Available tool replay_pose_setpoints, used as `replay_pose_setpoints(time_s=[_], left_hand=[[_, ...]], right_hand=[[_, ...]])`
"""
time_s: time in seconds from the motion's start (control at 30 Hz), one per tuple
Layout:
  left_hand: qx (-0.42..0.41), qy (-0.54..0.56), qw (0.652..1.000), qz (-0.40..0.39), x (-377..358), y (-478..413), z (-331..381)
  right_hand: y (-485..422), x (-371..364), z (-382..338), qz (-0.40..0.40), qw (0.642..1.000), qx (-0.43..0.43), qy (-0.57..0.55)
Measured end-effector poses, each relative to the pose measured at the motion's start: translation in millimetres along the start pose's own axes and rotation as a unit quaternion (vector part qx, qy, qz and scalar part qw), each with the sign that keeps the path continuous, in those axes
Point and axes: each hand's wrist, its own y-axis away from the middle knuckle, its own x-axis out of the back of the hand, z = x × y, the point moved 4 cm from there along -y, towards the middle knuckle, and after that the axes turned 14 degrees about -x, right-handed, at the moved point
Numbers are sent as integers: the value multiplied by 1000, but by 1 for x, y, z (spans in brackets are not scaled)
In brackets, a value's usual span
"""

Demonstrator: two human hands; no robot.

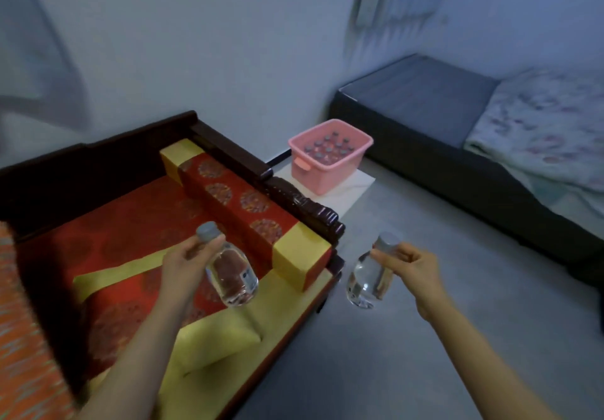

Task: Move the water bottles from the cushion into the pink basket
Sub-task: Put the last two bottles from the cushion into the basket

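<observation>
My left hand [183, 266] grips a clear water bottle [230, 275] by its neck, just under the grey cap, above the red and yellow cushion [137, 236]. My right hand [410, 267] holds a second clear bottle [367, 280] by its neck over the grey floor, right of the sofa's corner. Both bottles hang upright. The pink basket [330, 166] stands farther back on a white board and holds several capped bottles.
A dark wooden sofa frame [304, 204] with a red bolster [242, 204] lies between my hands and the basket. A low dark bed [425, 119] with a floral blanket [549, 125] fills the right side. Grey floor [408, 338] runs between the sofa and the bed.
</observation>
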Motion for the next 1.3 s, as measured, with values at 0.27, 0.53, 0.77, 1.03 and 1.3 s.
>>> replay_pose_setpoints(time_s=[0.27,0.53,0.77,1.03,1.3], left_hand=[[-7,-15,999,-48,-132,-63,-10],[-31,-45,991,-124,-243,-156,-49],[-18,-39,994,-99,-322,-235,-65],[-23,-26,999,-40,-381,-312,-75],[-19,-22,995,99,-439,-366,-98]], right_hand=[[-101,89,-2,39,998,-3,-55],[-223,133,-23,58,998,-5,-40],[-339,149,-72,49,999,-2,-20],[-474,143,-120,-9,1000,-16,14],[-622,117,-171,-152,984,14,91]])
